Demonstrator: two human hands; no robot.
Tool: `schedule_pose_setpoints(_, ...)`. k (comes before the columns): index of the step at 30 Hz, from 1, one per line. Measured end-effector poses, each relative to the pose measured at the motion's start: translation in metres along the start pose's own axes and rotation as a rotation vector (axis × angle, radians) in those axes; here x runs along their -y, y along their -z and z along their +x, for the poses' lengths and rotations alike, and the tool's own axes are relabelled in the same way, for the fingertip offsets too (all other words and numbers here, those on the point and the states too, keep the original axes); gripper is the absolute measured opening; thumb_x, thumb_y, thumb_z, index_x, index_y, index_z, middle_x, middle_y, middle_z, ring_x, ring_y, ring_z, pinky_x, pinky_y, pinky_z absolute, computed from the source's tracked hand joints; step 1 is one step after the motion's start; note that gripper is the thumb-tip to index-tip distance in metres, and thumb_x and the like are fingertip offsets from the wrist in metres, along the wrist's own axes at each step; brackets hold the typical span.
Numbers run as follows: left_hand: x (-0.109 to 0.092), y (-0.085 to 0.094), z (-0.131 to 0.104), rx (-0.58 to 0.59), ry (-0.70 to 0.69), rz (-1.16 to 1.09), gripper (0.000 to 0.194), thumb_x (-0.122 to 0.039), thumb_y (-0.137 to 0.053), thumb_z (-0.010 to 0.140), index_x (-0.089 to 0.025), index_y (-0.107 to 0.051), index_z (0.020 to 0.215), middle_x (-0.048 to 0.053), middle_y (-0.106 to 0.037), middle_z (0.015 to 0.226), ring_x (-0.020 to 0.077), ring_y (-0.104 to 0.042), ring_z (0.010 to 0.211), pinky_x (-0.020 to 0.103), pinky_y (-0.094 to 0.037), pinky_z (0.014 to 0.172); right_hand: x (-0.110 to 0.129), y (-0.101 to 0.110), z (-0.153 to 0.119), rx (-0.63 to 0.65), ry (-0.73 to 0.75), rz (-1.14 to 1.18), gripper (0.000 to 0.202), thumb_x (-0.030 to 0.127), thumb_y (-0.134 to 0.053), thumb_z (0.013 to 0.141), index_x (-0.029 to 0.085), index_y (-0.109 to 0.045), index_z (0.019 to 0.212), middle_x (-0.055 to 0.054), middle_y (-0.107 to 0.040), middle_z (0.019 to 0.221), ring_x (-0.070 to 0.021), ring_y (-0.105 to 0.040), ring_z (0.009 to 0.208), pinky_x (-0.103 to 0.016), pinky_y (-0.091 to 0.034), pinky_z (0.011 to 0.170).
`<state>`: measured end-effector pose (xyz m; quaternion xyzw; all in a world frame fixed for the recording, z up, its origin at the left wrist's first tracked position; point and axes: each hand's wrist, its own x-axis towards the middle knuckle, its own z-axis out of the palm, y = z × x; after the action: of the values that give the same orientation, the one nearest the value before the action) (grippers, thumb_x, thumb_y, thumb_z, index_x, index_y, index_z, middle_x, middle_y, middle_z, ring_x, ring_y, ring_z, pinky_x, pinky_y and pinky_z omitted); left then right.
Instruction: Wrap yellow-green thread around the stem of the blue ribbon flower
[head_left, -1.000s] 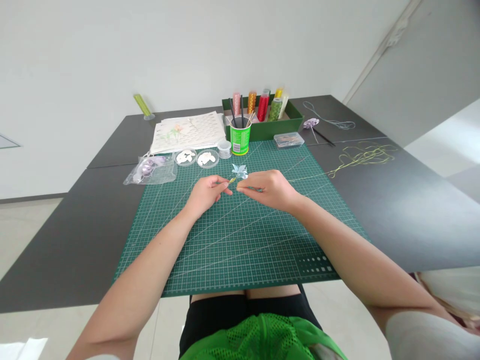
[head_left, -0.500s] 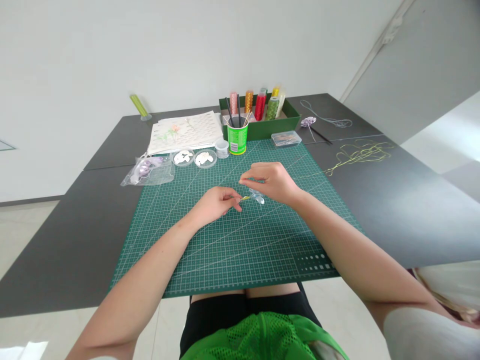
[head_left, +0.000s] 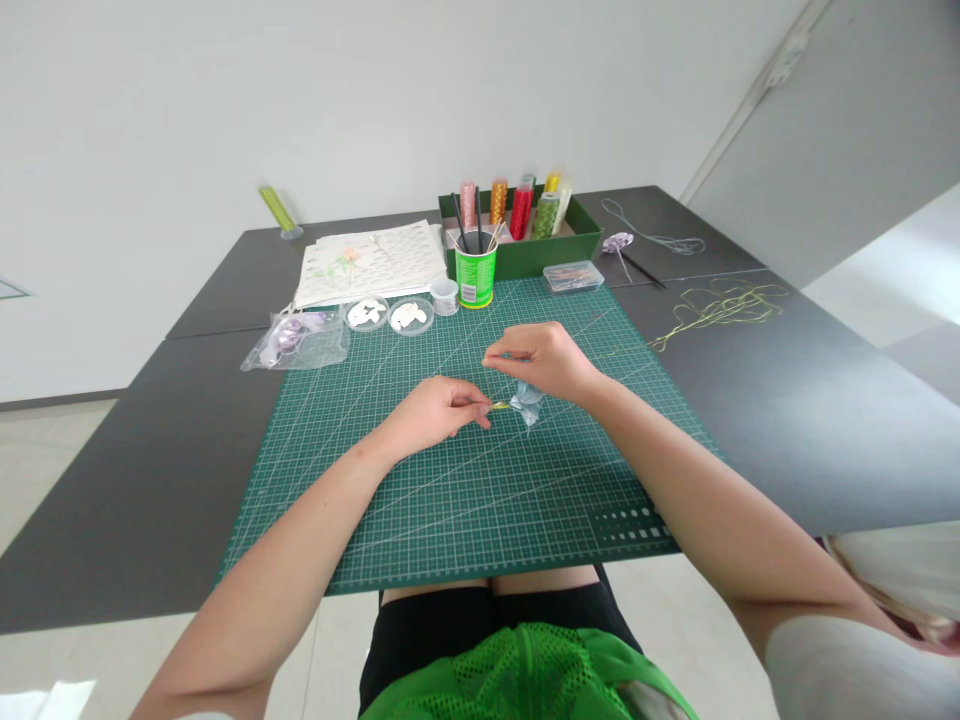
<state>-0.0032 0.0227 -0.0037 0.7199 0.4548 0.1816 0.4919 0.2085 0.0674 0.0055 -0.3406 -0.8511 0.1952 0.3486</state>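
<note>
Crinkled glossy plastic bag (head_left: 322,347), matt cutting mat (head_left: 465,500)

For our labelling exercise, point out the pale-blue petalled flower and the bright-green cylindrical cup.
Pale-blue petalled flower (head_left: 527,404), head view: on its petals.
Bright-green cylindrical cup (head_left: 475,270), head view: on its front wall.

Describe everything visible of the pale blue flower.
The pale blue flower has thin, fabric-like petals and a yellow-green stem pinched in the left hand. It lies sideways, petals pointing away from that hand, over the green cutting mat. The right hand partly hides it; whether they touch is unclear.
</note>
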Motion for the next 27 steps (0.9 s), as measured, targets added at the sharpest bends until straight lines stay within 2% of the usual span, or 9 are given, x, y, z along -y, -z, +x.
schedule_pose_setpoints(4,-0.002,0.000,-0.002,0.013,-0.011,0.023,0.024,-0.033,-0.058,0.090,-0.019,-0.077,0.089,0.004,-0.079,0.084,0.0087,-0.050,0.045,0.022,-0.036,0.045,-0.005,-0.001,0.000,0.023,-0.052,0.021,0.029,0.039,-0.063,0.091,0.017,-0.078,0.079,-0.001,-0.064,0.066,-0.0100,-0.048,0.058,-0.027,-0.035,0.059)
schedule_pose_setpoints(9,-0.009,0.001,-0.005,0.036,-0.005,-0.039,0.021,-0.034,-0.060,0.091,-0.018,-0.074,0.089,0.006,-0.079,0.087,0.0083,-0.052,0.047,0.021,-0.038,0.046,-0.017,-0.001,0.001,0.098,-0.221,0.167,0.031,0.046,-0.070,0.083,0.016,-0.079,0.079,0.001,-0.059,0.060,-0.0083,-0.039,0.054,-0.026,-0.030,0.054)
schedule_pose_setpoints(14,-0.013,0.005,-0.008,0.004,-0.054,-0.110,0.022,-0.037,-0.061,0.092,-0.017,-0.069,0.088,0.008,-0.079,0.088,0.0071,-0.048,0.046,0.020,-0.035,0.045,-0.028,-0.002,0.002,0.139,-0.326,0.283,0.039,0.052,-0.072,0.078,0.014,-0.079,0.078,0.001,-0.058,0.057,-0.0083,-0.039,0.053,-0.026,-0.030,0.051)
schedule_pose_setpoints(17,-0.015,0.007,-0.008,-0.063,-0.087,-0.159,0.020,-0.035,-0.062,0.091,-0.016,-0.067,0.087,0.009,-0.079,0.088,0.0071,-0.047,0.045,0.020,-0.035,0.045,-0.030,-0.005,0.002,0.181,-0.331,0.288,0.036,0.049,-0.071,0.079,0.014,-0.077,0.077,0.000,-0.059,0.058,-0.0095,-0.043,0.054,-0.025,-0.033,0.052)
schedule_pose_setpoints(21,-0.014,0.011,-0.005,-0.232,-0.131,-0.256,0.020,-0.036,-0.065,0.088,-0.017,-0.064,0.083,0.009,-0.079,0.086,0.0069,-0.047,0.045,0.021,-0.037,0.047,-0.029,-0.010,0.000,0.170,-0.270,0.285,0.035,0.047,-0.071,0.080,0.014,-0.074,0.069,-0.001,-0.062,0.063,-0.0109,-0.049,0.060,-0.025,-0.037,0.056)
schedule_pose_setpoints(24,-0.011,0.016,-0.001,-0.367,-0.123,-0.354,0.022,-0.038,-0.066,0.087,-0.017,-0.064,0.081,0.008,-0.079,0.086,0.0062,-0.044,0.044,0.021,-0.035,0.046,-0.024,-0.011,0.000,0.174,-0.284,0.304,0.035,0.050,-0.070,0.081,0.016,-0.077,0.076,0.002,-0.059,0.060,-0.0090,-0.043,0.056,-0.025,-0.035,0.054)
schedule_pose_setpoints(27,-0.008,0.021,0.001,-0.469,-0.082,-0.414,0.022,-0.039,-0.069,0.085,-0.017,-0.065,0.082,0.008,-0.078,0.086,0.0056,-0.043,0.043,0.021,-0.030,0.043,-0.016,-0.009,0.001,0.181,-0.279,0.342,0.032,0.048,-0.071,0.082,0.017,-0.080,0.084,0.000,-0.066,0.066,-0.0095,-0.046,0.058,-0.026,-0.038,0.056)
